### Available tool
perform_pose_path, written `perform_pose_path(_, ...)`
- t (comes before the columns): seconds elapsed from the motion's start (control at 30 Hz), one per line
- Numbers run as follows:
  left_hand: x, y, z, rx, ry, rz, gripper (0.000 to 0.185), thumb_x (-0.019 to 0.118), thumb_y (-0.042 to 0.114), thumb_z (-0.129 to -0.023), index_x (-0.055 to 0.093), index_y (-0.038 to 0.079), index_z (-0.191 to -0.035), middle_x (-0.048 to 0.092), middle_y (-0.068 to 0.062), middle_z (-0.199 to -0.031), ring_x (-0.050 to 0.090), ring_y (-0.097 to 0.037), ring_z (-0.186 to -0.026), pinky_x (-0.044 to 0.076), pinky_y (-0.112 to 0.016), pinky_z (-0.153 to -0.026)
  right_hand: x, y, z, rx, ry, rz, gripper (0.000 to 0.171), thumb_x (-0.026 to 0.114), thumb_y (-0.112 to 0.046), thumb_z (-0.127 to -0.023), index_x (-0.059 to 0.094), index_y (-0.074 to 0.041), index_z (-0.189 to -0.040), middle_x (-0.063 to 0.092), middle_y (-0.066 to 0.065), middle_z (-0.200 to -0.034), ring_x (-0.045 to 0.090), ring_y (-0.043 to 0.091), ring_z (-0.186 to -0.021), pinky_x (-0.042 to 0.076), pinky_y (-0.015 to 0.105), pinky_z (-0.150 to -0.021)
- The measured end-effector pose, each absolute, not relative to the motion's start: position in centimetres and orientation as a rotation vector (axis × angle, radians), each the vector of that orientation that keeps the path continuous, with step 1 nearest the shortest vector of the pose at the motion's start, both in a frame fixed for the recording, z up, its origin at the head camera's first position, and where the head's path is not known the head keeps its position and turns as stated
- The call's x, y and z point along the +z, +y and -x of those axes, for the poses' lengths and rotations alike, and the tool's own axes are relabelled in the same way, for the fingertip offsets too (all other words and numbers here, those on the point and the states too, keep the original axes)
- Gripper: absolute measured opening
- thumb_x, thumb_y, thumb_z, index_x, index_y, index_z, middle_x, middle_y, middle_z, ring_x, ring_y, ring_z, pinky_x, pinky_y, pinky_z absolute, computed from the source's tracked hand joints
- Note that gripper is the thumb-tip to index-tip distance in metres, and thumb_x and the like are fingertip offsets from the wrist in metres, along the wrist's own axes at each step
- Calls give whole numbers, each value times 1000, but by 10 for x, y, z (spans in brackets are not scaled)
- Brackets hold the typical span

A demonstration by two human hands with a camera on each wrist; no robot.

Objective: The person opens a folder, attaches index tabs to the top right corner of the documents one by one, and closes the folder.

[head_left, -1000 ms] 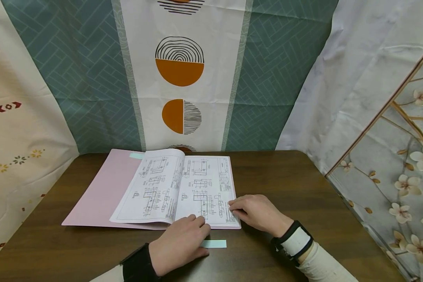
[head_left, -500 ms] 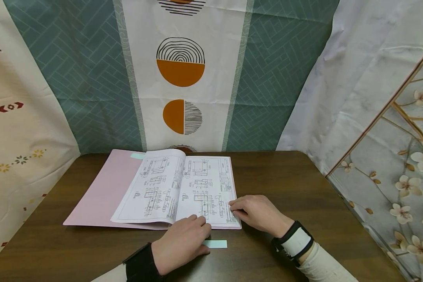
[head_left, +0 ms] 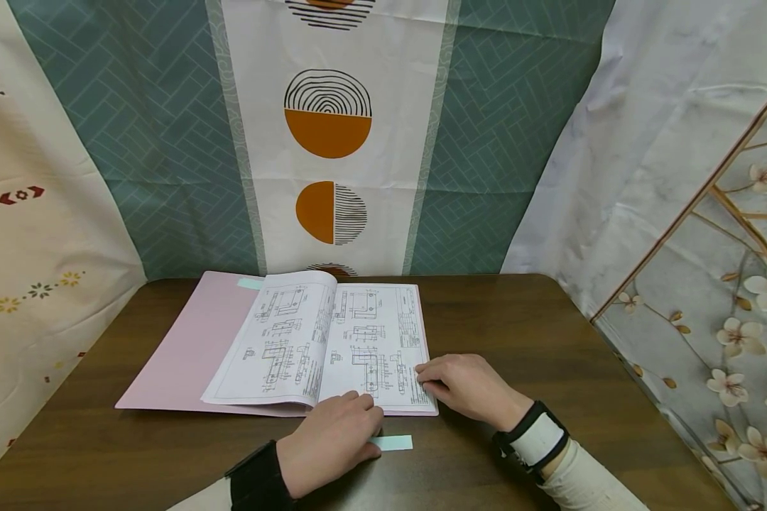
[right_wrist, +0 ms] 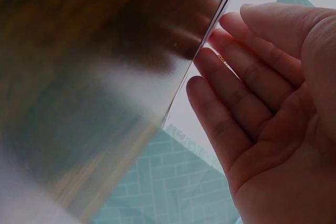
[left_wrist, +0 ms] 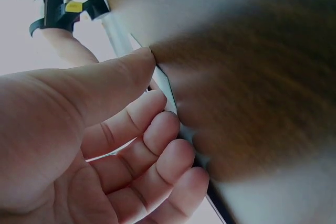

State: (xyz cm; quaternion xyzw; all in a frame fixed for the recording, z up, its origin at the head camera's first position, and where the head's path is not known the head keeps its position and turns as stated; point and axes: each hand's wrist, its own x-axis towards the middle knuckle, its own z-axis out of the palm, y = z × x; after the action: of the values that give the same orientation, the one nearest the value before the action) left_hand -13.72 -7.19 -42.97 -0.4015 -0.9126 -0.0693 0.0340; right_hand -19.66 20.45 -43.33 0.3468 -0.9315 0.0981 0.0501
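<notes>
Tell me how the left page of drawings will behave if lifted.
The left page is probably floppy, since it bows near the centre fold. It looks thin, so likely light. Seemingly attached along that fold, it would probably swing rather than come away.

- Left hand (head_left: pixel 332 441): palm down, fingers (left_wrist: pixel 176 157) gently bent, thumb (left_wrist: pixel 107 85) held apart from them.
- Right hand (head_left: pixel 469 387): palm down, fingers only slightly bent.
- Forearms (head_left: pixel 591 477) slant inward from the lower corners.
</notes>
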Motion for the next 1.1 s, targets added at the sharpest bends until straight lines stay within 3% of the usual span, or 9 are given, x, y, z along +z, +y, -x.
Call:
perform_pose_path(0.83,-426,-67,137,-280,-2856,1282,23,93,26,-92,72,19,-99,66,14,-83,57,-3,-72,48,-24,-64,-435,206,197,269,-2818,-1062,22,86,-16,-98,86,-13,-120,81,1,-126,78,17,-108,63,38,-91)
perform_pose_path(1.1,-426,-69,139,-278,-2776,1263,20,89,20,-95,68,19,-93,63,13,-76,58,-4,-68,47,-25,-60,-435,205,196,277,-2810,-1075,21,85,-17,-99,87,-14,-120,81,0,-126,78,16,-109,63,38,-92)
